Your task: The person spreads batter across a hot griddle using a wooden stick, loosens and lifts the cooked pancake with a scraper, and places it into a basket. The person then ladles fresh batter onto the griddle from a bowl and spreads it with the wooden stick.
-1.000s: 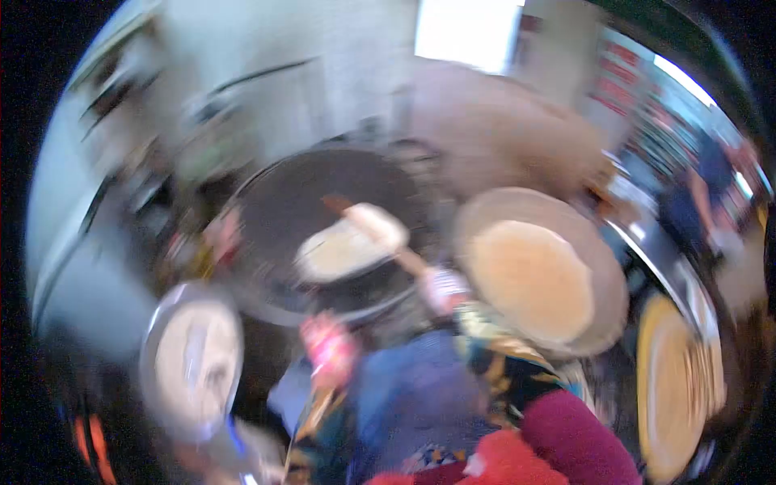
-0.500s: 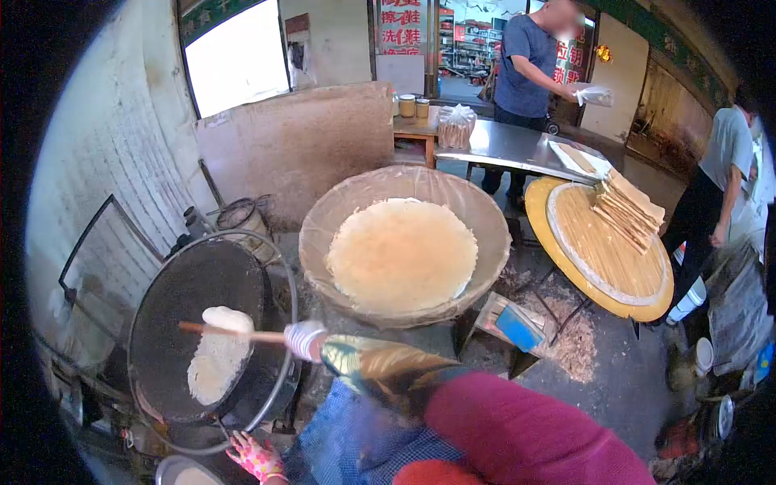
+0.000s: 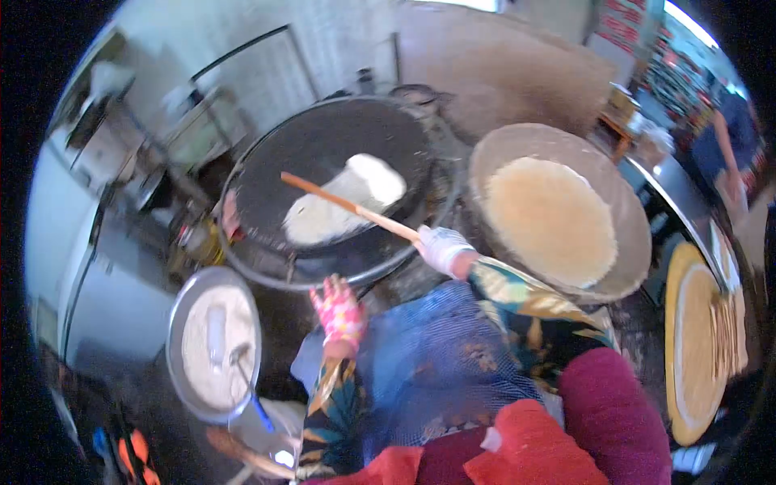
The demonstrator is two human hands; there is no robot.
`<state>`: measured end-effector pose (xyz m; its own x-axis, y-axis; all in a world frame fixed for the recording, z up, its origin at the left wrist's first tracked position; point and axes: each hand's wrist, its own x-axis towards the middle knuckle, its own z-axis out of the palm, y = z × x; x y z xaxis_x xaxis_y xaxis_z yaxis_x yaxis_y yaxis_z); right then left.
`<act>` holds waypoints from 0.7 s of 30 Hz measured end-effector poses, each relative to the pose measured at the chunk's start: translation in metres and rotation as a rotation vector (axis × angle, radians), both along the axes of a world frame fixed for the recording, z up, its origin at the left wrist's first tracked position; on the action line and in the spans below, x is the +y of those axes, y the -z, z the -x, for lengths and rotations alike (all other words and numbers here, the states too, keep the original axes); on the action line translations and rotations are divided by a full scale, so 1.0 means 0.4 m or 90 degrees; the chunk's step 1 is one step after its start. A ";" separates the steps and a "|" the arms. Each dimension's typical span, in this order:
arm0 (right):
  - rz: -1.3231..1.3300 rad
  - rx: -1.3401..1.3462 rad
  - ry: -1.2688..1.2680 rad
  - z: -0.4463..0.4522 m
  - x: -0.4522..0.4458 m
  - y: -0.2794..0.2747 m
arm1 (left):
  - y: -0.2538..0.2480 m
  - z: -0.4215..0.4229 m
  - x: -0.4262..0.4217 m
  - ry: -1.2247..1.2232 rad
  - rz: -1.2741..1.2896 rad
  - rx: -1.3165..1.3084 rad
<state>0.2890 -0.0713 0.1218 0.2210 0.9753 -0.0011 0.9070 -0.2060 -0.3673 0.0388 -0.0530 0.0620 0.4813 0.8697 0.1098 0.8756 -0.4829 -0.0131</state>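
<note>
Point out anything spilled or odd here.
No clear spill shows. The pink patterned glove on the left hand and the whitish glove on the right hand look mismatched. The pale dough lies unevenly on the pan, lumped at its far end.

Soft, cool light falls evenly. A window (image 3: 465, 3) burns white at the top; glare lines the near edge of the table (image 3: 683, 191). Dough (image 3: 378, 179) gleams toward the pan's (image 3: 339, 128) right edge, shadow lies below its near edge, the sign (image 3: 621, 24) blurs, and fisheye distortion curves everything toward black, grainy corners.
</note>
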 end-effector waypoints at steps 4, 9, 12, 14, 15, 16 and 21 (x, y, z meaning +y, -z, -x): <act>0.120 -0.106 0.023 -0.096 0.048 0.091 | 0.028 0.014 0.014 -0.010 -0.042 -0.013; 0.052 -0.057 0.114 -0.097 0.077 0.025 | 0.028 0.017 0.012 -0.024 -0.057 0.028; 0.100 -0.088 0.095 -0.124 0.087 0.075 | 0.015 0.017 0.015 -0.052 -0.045 0.048; 0.038 -0.096 0.116 -0.192 0.108 0.084 | 0.025 0.019 0.024 -0.059 -0.050 0.038; 0.013 -0.089 0.130 -0.163 0.096 0.051 | 0.031 0.024 0.026 -0.056 -0.058 0.032; -0.003 -0.071 0.112 -0.150 0.098 0.039 | 0.036 0.028 0.026 -0.051 -0.065 0.027; 0.089 -0.122 -0.015 -0.138 0.031 0.046 | 0.026 0.018 0.026 -0.107 -0.011 0.060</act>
